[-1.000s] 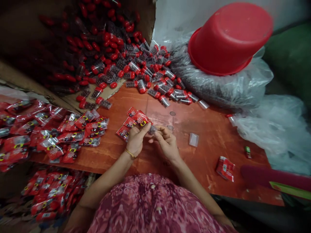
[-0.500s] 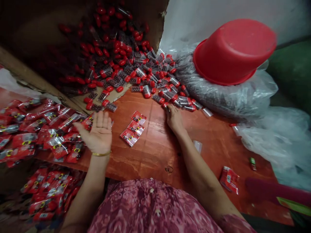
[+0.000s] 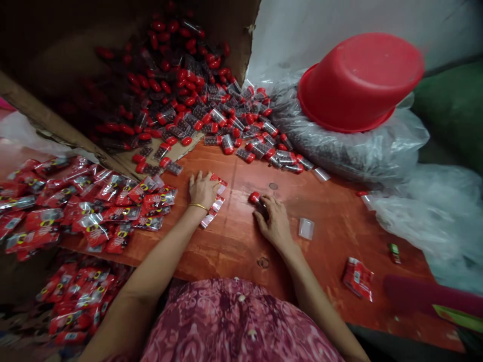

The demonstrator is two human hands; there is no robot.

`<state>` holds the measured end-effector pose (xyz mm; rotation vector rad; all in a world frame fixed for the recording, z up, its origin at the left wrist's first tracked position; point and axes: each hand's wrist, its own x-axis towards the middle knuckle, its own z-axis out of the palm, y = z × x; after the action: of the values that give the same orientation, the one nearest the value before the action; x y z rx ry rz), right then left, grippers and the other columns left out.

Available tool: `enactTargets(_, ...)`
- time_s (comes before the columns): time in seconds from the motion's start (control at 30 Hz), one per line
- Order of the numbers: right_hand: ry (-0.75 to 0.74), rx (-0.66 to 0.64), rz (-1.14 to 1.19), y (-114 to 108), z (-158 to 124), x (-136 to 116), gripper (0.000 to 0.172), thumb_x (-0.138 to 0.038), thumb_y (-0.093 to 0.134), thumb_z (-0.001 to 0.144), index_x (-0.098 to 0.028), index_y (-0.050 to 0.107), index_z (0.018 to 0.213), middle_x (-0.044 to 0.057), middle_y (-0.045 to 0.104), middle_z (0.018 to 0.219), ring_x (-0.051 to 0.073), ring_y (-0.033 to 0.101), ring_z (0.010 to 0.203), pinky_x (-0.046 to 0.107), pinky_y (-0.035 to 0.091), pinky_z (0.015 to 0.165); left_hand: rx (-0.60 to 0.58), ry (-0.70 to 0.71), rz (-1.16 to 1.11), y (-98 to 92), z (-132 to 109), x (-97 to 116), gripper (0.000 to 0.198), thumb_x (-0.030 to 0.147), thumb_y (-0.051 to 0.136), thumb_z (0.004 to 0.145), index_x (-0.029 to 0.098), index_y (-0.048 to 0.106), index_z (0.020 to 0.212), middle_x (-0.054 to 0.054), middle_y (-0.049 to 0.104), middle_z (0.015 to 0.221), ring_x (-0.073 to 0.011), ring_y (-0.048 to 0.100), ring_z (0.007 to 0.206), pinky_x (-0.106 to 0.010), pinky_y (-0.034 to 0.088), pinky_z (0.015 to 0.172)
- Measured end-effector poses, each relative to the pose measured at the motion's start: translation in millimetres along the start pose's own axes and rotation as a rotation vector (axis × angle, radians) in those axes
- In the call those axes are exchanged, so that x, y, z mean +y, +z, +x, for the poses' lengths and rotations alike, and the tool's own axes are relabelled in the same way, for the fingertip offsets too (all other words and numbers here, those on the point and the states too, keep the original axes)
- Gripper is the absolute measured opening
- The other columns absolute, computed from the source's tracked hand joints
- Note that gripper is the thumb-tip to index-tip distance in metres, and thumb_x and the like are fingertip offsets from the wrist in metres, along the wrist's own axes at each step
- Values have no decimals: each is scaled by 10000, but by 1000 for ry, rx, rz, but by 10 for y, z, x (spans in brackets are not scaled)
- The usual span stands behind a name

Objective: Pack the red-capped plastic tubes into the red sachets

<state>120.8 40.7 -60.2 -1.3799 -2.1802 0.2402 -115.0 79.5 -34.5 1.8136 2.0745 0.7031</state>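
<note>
My left hand (image 3: 204, 191) lies palm down on the left side of a short column of red printed packets (image 3: 217, 203), covering part of them. Its fingers are stretched forward and slightly apart. Over the middle of the table my right hand (image 3: 277, 221) is closed round a small clear bottle with a red cap (image 3: 254, 197). The cap points away to the left, while the fingers hide much of the bottle. A small clear plastic piece (image 3: 306, 229) lies just right of that hand.
A heap of similar red-capped bottles (image 3: 226, 143) spills from a cardboard box (image 3: 75, 141). Filled red packets (image 3: 121, 213) are piled at the left. A red tub (image 3: 362, 83) sits upside down on a plastic bag (image 3: 350, 156). One red packet (image 3: 358, 279) lies right.
My left hand has turned from palm up beside the filled packets to palm down on the packet column, moving right. My right hand has drawn back from the heap with a bottle.
</note>
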Motion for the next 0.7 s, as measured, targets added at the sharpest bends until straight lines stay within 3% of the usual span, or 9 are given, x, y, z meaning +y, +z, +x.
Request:
enactTargets(0.1,19,91,-13,-32,102,-140,298,-306,480,835,-143,582,1062,179,564,1197,303,452,1172,511,348,966,10,17,-9,-16,-44,34,182,283,558,766,298,719,682,-21,671,1107,-317,461,1189,-546,214,1026)
enactTargets(0.2,46,160,102,-93,240,-362,242,-305,457,854,-164,622,962,148,628,1092,264,530,1069,467,374,942,8,21,-20,-89,-96,108,188,310,550,776,277,730,734,-58,655,1141,-321,466,1197,-554,221,1025)
enactTargets(0.3,175,124,359,-86,391,-577,268,-379,451,861,-183,629,902,87,673,887,202,593,836,368,456,789,51,45,-79,-179,-186,228,205,342,542,787,274,730,835,-79,614,1205,-319,461,1214,-561,215,1030)
enactTargets(0.47,333,24,894,77,602,-746,373,-535,487,788,-179,594,754,8,612,683,124,535,609,251,448,592,130,90,-251,-275,-344,410,243,329,579,767,253,699,963,-82,566,1269,-288,432,1252,-521,209,1061)
enactTargets(0.57,399,106,935,108,625,-737,399,-547,465,788,-192,494,610,-34,482,551,94,430,514,223,376,506,165,-82,-512,-286,-417,458,376,399,631,723,207,664,1044,-118,620,1191,-275,529,1150,-428,357,990)
enactTargets(0.63,438,181,875,102,594,-725,399,-519,459,801,-200,421,565,-52,397,516,82,361,486,217,315,473,32,-252,-794,-270,-465,492,412,492,629,701,177,683,961,-117,701,978,-240,636,935,-342,473,821)
enactTargets(0.7,444,229,821,104,539,-734,400,-485,452,815,-204,366,542,-61,343,508,76,317,483,217,278,467,-147,-386,-1079,-233,-509,539,445,562,631,661,161,686,846,-80,706,775,-184,654,714,-272,492,652)
